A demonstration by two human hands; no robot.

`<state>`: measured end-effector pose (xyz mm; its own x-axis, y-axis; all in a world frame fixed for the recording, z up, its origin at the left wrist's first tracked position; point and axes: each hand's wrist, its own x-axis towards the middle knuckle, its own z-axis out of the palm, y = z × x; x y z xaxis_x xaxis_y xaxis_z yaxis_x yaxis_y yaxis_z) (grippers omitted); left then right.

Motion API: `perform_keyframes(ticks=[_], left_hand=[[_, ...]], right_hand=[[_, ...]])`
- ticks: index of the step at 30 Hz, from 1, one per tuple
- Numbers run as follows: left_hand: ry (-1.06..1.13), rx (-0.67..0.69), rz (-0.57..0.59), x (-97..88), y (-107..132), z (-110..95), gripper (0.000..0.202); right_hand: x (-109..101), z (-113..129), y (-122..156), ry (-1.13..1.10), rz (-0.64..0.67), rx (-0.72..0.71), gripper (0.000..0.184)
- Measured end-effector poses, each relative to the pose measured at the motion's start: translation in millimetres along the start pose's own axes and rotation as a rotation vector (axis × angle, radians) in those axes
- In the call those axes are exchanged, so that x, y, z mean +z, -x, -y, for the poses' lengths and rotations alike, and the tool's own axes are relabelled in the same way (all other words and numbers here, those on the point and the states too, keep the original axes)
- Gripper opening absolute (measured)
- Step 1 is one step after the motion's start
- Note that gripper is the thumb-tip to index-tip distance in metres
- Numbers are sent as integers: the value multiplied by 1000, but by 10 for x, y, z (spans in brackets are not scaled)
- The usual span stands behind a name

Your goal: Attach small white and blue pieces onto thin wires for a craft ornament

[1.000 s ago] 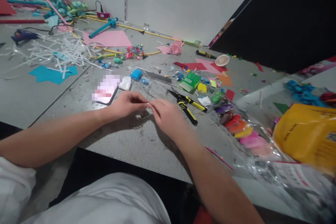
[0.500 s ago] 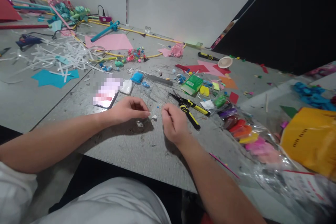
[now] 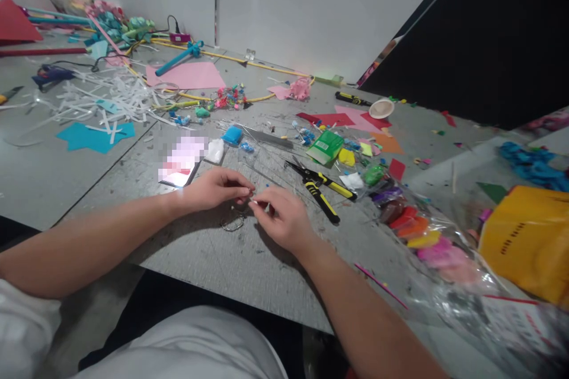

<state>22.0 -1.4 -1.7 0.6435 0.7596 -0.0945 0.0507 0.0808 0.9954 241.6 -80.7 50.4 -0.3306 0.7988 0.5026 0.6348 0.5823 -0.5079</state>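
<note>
My left hand (image 3: pixel 217 188) and my right hand (image 3: pixel 281 216) meet over the grey table (image 3: pixel 231 254), fingertips pinched together on a tiny pale piece I cannot make out. A thin wire loop (image 3: pixel 232 224) lies on the table just below the fingertips. Yellow-and-black pliers (image 3: pixel 319 183) lie right of my right hand. A phone (image 3: pixel 181 161) rests behind my left hand.
A clear bag of coloured clay pieces (image 3: pixel 409 222) and a yellow bag (image 3: pixel 524 243) lie at the right. A green packet (image 3: pixel 326 146), blue and white small items, paper scraps, white paper strips (image 3: pixel 106 92) and pink sheets (image 3: pixel 186 76) litter the far table.
My right hand, apart from the left half a second ago, has moved back left so the fingertips of both hands touch again. The camera view has shifted slightly.
</note>
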Motion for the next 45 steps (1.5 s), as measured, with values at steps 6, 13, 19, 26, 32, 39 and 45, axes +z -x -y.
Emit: perform_keyframes(ticks=[6,13,19,26,32,39,45], left_hand=[[-83,-26,-26,-17,9,-41,49],[-98,-49,-58,11,25,-32,58],[-79,0,-42,5,34,-29,51],[-105,8,-43,-6,35,-31,45],[-332,51,-91,-13,59,-79,35],[-455,101,-83,-26,59,-124,14],[-495,97,-57,-37,88,-129,2]], right_hand=[[7,11,36,-2,67,-46,15],[40,-27,41,14,29,30,12],[24,0,34,49,62,-2,18],[21,19,54,38,69,15,13],[34,7,44,38,78,9,20],[27,25,34,72,39,33,23],[29,49,45,85,-20,81,17]])
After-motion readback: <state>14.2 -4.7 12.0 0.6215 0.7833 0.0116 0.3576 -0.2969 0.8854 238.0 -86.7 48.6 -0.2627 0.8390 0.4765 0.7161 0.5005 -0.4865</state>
